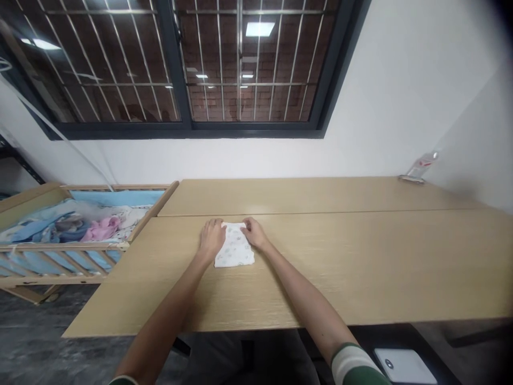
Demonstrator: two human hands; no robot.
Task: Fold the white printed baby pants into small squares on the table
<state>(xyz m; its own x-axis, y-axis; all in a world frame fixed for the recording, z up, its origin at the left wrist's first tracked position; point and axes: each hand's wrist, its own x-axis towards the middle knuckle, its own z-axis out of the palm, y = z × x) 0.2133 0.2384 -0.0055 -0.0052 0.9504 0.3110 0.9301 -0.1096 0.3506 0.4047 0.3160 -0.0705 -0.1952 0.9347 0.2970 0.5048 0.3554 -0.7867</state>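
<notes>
A wide window (188, 64) with metal bars fills the white wall at 12 o'clock, and a brick wall shows through the glass. Below it runs a long light-oak table (360, 267) made of two panels meeting at a seam. At 10 o'clock, a wooden crib (64, 247) stands against the table's left end, holding blue bedding (36, 227) and a pink garment (102, 229). A clear plastic bottle (422, 166) lies at 1 o'clock, at the table's far corner. At 4 o'clock, a flat white box (404, 366) sits below the table edge.

At 12 o'clock, just short of the seam, lies a folded white cloth (235, 247) with a faint print. The step in hand looks like smoothing or settling this fold. The left hand (211, 239) rests on the cloth's upper left corner and the right hand (254, 233) on its upper right, the two a little apart. Neither clearly clamps it, and whether the fingers pinch cannot be told from this view. A further fold would call for lifting one edge cleanly while the other hand keeps the cloth flat
</notes>
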